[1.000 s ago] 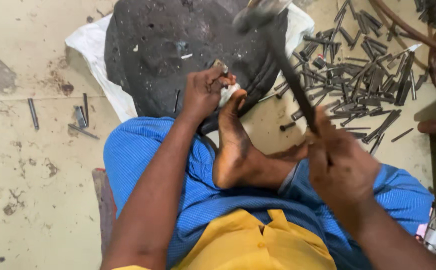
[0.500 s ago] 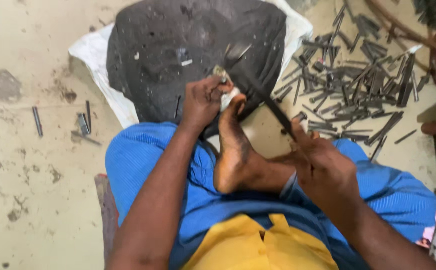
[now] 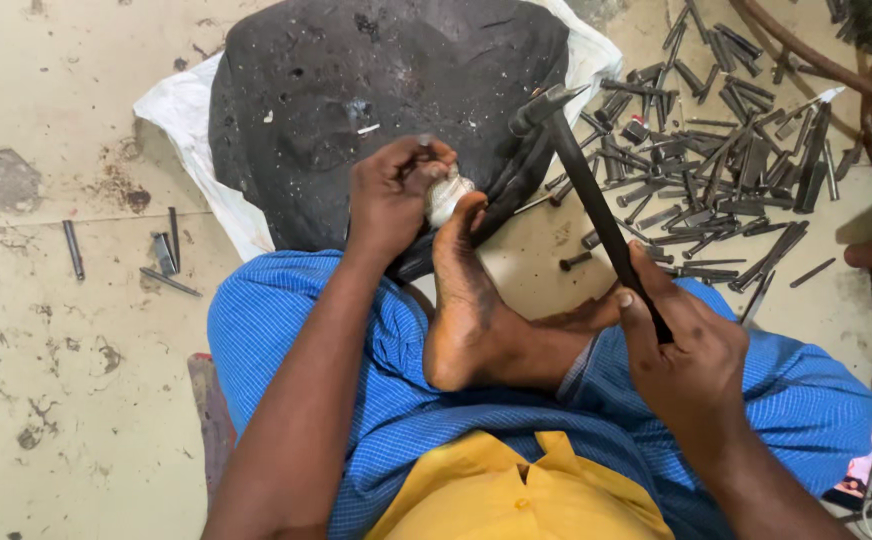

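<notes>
Head view showed the person seated on the floor (image 3: pixel 46 380) with 1 bare foot (image 3: pixel 466 300) drawn up in front. The left hand (image 3: pixel 391 195) was closed, its fingers (image 3: pixel 426 160) pinching a thin metal punch (image 3: pixel 424 142) and bearing on a small silver-coloured workpiece (image 3: pixel 448 195), which lay just beside the toes at the near edge of a large dark pitch-like block (image 3: pixel 356 90). Whether the punch tip actually met the workpiece could not be told; the hand covered it.

The right hand (image 3: pixel 681 345) was wrapped tight around the lower end of a hammer handle (image 3: pixel 596 210), fingers pressed together. The handle's long axis ran diagonally up and to the left, ending in the hammer head (image 3: pixel 541 105), which sat raised above and to the right of the workpiece, apart from it. From the hammer head, the workpiece lay down and to the left; the left hand was the nearer of the 2.

A scatter of dark steel punches (image 3: pixel 726 160) lay on the floor to the right, and 4 or so more (image 3: pixel 161 255) to the left.
</notes>
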